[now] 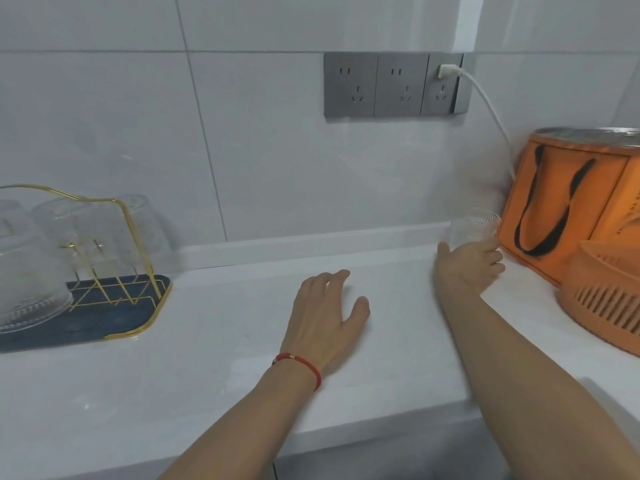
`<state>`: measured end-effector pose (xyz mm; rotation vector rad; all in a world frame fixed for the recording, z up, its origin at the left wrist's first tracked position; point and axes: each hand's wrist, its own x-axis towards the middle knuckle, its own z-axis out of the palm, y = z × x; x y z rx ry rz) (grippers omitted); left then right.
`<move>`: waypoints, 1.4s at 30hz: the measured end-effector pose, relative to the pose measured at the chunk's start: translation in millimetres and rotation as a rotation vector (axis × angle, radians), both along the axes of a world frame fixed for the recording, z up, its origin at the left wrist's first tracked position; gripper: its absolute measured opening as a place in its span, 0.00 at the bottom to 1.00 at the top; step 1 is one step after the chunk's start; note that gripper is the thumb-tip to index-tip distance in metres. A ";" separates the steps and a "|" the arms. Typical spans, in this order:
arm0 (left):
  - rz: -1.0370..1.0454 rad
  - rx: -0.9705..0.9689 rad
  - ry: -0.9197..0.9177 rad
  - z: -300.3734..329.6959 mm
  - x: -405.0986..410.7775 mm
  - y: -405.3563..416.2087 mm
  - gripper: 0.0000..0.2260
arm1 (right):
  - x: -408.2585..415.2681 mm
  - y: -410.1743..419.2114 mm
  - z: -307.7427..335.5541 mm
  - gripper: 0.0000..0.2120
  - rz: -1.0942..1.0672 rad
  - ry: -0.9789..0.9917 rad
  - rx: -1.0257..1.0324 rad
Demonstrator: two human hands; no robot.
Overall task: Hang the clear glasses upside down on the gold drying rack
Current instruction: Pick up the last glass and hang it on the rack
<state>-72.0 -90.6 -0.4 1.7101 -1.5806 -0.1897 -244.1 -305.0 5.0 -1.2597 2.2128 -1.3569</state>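
The gold drying rack (136, 237) stands on a dark blue tray (104, 320) at the left of the white counter. Several clear glasses (79, 230) hang upside down on it. One more clear glass (472, 228) stands upright at the back right, against the orange bag. My right hand (467, 263) is wrapped around its lower part, thumb on the left and fingers on the right. My left hand (327, 317) rests palm down on the counter's middle, fingers apart, holding nothing. A red cord bracelet circles the left wrist.
An orange bag (561, 202) with black handles and an orange slotted basket (609, 306) fill the right side. A white cable (491, 112) runs from grey wall sockets (391, 84) down behind the bag. The counter's front edge (346, 434) lies close to me.
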 end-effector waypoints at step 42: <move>0.526 0.043 -0.264 6.5 193.7 178.8 0.22 | 216.5 254.0 113.1 0.25 1.372 0.089 -0.527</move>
